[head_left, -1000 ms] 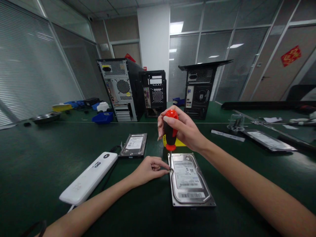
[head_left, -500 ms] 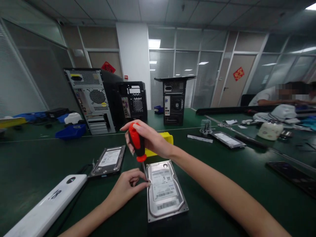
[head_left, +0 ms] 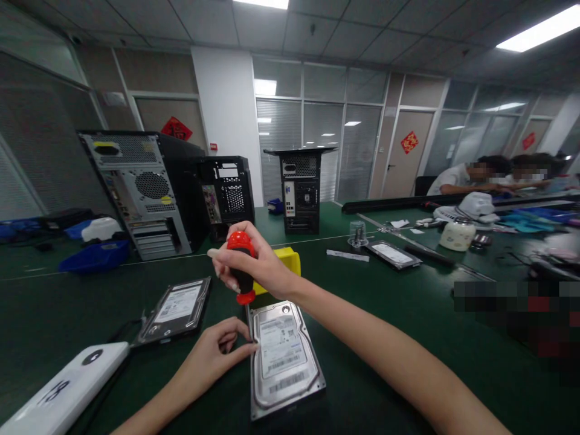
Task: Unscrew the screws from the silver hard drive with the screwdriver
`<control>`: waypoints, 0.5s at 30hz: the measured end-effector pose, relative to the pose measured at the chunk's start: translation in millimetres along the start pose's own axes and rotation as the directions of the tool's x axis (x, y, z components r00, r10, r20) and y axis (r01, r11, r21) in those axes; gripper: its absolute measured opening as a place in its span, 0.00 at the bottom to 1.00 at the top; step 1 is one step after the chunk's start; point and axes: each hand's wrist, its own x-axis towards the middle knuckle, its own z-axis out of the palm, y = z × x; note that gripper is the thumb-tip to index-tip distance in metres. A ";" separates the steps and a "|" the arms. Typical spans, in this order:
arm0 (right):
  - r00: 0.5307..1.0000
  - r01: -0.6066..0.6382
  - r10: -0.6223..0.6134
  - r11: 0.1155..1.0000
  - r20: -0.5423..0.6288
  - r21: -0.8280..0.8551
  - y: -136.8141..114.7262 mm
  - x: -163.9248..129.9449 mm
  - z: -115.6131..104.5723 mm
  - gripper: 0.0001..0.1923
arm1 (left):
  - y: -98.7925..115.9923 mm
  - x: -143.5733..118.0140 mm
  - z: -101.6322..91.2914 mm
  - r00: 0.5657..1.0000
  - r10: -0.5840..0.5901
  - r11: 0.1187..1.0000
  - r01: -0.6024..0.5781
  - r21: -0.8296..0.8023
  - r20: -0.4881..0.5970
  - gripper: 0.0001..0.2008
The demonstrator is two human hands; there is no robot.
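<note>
A silver hard drive [head_left: 283, 356] lies flat on the green table in front of me. My right hand [head_left: 258, 266] grips the red-and-black handle of a screwdriver [head_left: 242, 266], held upright with its shaft pointing down at the drive's left edge. My left hand [head_left: 217, 353] rests on the table beside that edge, fingertips pinched at the screwdriver's tip. Whether a screw is there I cannot tell. A second hard drive [head_left: 174, 308] lies to the left.
A white flat device [head_left: 58, 389] lies at the near left. A yellow bin [head_left: 283, 263] stands behind my right hand. Three open computer cases [head_left: 140, 187] stand at the back. Blue bins sit far left. People sit at the far right, behind tools and another drive [head_left: 392, 254].
The view has swung up and to the right, bringing the seated people into sight. Both hands stay at the drive's left edge with the screwdriver upright.
</note>
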 end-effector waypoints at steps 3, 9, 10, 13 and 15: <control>1.000 0.018 -0.017 0.999 -0.024 0.048 -0.2 -1.1 -1.3 0.15 | 0.9 0.0 0.2 1.000 0.017 1.000 -0.017 0.000 0.012 0.19; 1.000 -0.007 0.007 0.997 0.008 0.076 1.6 -0.5 -6.9 0.16 | 5.4 -4.6 -0.2 0.999 0.026 0.999 -0.025 0.031 -0.023 0.19; 1.000 -0.012 0.013 0.998 -0.016 0.066 1.7 -0.3 -6.9 0.15 | 6.7 -5.6 -0.2 0.999 0.023 0.999 -0.022 0.023 -0.025 0.19; 0.997 -0.024 0.029 0.997 -0.073 0.067 1.3 0.3 -5.3 0.15 | 10.1 -7.7 -0.2 0.999 0.031 0.999 -0.030 0.012 -0.041 0.19; 0.998 0.014 -0.010 0.998 -0.056 0.056 0.9 0.2 -3.7 0.15 | 10.5 -8.6 0.0 0.998 0.033 0.999 -0.033 0.004 -0.049 0.18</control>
